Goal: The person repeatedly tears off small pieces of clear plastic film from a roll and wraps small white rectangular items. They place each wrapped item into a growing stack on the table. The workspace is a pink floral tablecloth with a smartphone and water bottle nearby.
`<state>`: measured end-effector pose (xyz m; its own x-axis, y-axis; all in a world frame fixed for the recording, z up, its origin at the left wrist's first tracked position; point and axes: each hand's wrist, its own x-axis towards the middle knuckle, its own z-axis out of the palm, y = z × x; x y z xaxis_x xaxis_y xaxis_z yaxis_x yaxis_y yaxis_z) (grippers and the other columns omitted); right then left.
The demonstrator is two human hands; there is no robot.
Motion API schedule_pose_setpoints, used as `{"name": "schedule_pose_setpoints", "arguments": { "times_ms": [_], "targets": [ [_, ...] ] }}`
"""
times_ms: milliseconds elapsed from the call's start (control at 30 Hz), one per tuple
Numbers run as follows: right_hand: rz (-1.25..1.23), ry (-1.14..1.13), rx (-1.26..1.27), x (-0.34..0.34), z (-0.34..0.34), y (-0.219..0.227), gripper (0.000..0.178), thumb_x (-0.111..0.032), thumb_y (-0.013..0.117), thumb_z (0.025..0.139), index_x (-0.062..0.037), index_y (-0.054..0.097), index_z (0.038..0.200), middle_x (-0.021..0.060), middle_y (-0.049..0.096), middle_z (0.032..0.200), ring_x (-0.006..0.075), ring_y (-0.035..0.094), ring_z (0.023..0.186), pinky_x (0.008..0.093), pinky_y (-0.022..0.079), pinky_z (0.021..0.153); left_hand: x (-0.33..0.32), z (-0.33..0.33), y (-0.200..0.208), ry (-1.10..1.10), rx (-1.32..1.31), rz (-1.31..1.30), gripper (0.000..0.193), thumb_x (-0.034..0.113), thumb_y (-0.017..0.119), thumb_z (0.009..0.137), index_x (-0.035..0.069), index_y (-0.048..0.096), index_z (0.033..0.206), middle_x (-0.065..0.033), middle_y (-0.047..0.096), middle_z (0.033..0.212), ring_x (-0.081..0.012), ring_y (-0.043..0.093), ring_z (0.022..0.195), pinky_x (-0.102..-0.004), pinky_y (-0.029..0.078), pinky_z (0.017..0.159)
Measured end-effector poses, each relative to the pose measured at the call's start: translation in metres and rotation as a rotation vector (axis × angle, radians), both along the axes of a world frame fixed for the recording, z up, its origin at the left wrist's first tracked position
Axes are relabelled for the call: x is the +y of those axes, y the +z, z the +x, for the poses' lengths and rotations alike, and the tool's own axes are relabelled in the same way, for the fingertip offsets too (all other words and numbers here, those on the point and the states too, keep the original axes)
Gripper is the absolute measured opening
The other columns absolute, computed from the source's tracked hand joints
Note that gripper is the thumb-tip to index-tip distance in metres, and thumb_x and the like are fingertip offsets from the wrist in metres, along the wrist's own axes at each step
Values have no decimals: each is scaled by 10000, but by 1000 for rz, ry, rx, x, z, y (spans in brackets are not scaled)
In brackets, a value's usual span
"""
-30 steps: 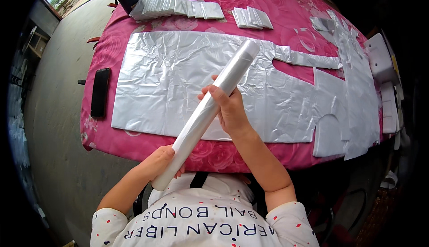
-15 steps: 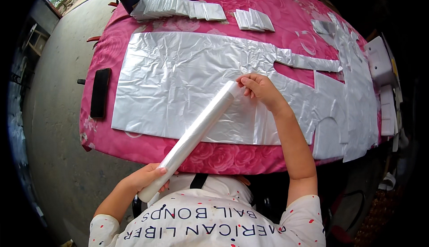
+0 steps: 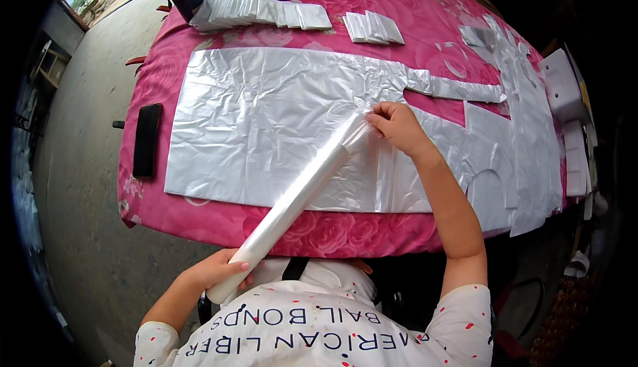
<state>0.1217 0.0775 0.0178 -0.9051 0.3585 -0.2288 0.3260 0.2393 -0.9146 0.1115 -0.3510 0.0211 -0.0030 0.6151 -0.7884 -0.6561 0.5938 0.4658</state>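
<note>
Two hands hold one long rolled tube of clear plastic film (image 3: 302,194) — the left hand (image 3: 216,271) has its fingers clenched around the lower end, the right hand (image 3: 397,126) pinches the upper end above the flat silvery plastic sheet (image 3: 266,121) on the pink flowered surface (image 3: 425,8).

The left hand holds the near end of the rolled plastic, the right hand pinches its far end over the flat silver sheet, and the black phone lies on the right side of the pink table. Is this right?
Not quite. The head view shows the black phone on the left side of the pink table, not the right. The left hand does hold the near end of the rolled plastic, and the right hand pinches its far end over the silver sheet.
</note>
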Motion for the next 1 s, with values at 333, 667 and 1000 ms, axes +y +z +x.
{"name": "schedule_pose_setpoints", "arguments": {
  "times_ms": [333, 667, 1000],
  "targets": [
    [492, -370, 23, 149, 40, -5, 167, -133, 580, 840, 23, 626, 878, 27, 590, 663, 91, 512, 546, 238, 419, 499, -30, -37, 23, -376, 204, 34, 495, 302, 697, 781, 1, 540, 1141, -57, 629, 945, -148, 577, 889, -303, 459, 781],
    [396, -14, 148, 57, -55, -3, 172, -130, 596, 827, 18, 632, 906, 91, 648, 755, 128, 582, 647, 280, 459, 618, 126, -85, 63, -704, 1580, 222, 421, 275, 742, 652, 53, 601, 982, -126, 637, 848, -302, 608, 810, -381, 471, 704],
    [221, -55, 22, 34, -73, 5, 330, -191, 625, 822, 9, 582, 1081, 119, 646, 842, 183, 608, 647, 306, 490, 631, 161, -42, -9, -777, 1693, 816, 687, 430, 538, 833, -55, 371, 1290, -199, 357, 1365, -321, 342, 1272, -407, 298, 1046]
  ]
}}
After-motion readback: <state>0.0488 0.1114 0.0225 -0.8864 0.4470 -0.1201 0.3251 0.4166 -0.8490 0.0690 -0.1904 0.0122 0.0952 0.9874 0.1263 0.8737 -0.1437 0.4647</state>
